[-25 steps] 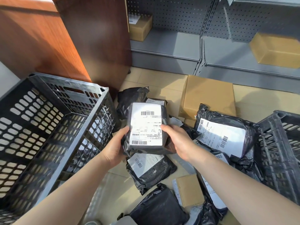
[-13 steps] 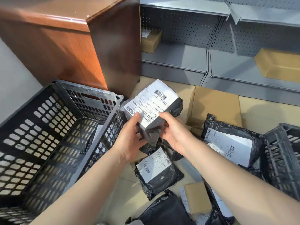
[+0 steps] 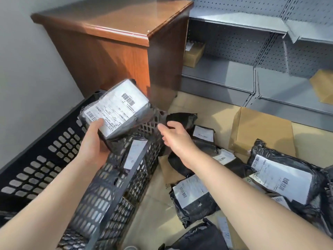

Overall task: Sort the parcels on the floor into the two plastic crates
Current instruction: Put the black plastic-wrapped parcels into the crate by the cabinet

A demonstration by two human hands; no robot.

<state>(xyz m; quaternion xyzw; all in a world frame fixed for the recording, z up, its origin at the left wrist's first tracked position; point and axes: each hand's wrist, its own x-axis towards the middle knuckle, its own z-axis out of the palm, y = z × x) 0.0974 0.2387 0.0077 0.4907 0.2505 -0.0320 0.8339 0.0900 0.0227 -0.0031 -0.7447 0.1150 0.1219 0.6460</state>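
My left hand (image 3: 94,141) grips a black plastic parcel (image 3: 117,109) with a white barcode label, holding it tilted over the far end of the left black plastic crate (image 3: 45,159). My right hand (image 3: 177,137) hangs free just right of the crate's corner, fingers relaxed and holding nothing. Inside the crate lies one labelled parcel (image 3: 134,154). Several black bagged parcels (image 3: 281,175) lie on the floor to the right, with a smaller one (image 3: 192,197) near my right forearm. The second crate (image 3: 328,179) shows only as a sliver at the right edge.
A brown cardboard box (image 3: 263,130) lies on the floor behind the bags. A wooden cabinet (image 3: 115,44) stands behind the left crate. Grey metal shelving (image 3: 252,74) along the back holds cardboard boxes (image 3: 193,55). Tan floor tiles show between the crate and the parcels.
The parcel has moved left and up, from above the floor pile to over the left crate. My right hand has let go of it; only my left hand holds it now.
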